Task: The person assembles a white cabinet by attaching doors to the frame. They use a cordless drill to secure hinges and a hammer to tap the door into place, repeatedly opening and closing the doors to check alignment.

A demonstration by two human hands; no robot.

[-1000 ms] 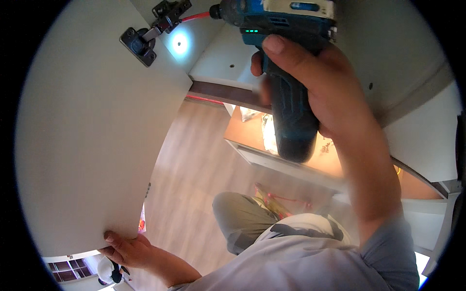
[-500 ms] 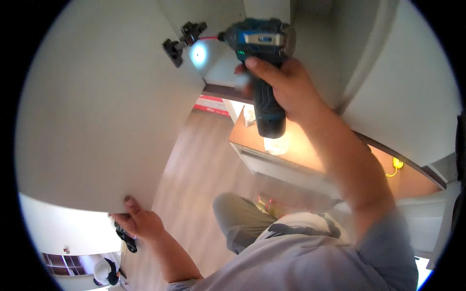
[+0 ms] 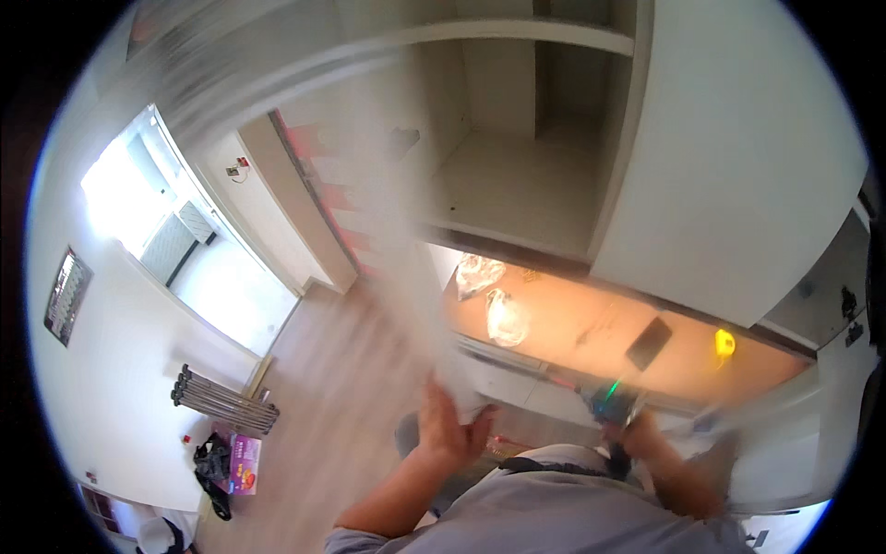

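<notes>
My left hand (image 3: 445,432) grips the lower edge of a white cabinet door (image 3: 392,222), which is smeared by motion and seen nearly edge-on. A blurred dark hinge (image 3: 403,140) shows at the door's cabinet side. Low on the right, my right hand (image 3: 651,441) is closed around a cordless drill (image 3: 611,404) with a green light, its bit toward the left. The drill is held apart from the door, in front of the lower counter. Behind the door, the cabinet compartment (image 3: 517,189) stands exposed.
On the lit wooden counter (image 3: 591,309) lie clear plastic bags (image 3: 506,319), a dark flat rectangle (image 3: 650,343) and a yellow tape measure (image 3: 724,343). Bundled metal legs (image 3: 224,399), a black bag (image 3: 212,466) and a purple box (image 3: 244,463) rest at left. Another person (image 3: 159,535) shows lower left.
The drill has come down and right, away from the hinge. My left hand has moved right, swinging the door from a broad face to nearly edge-on. The view has shifted too.
</notes>
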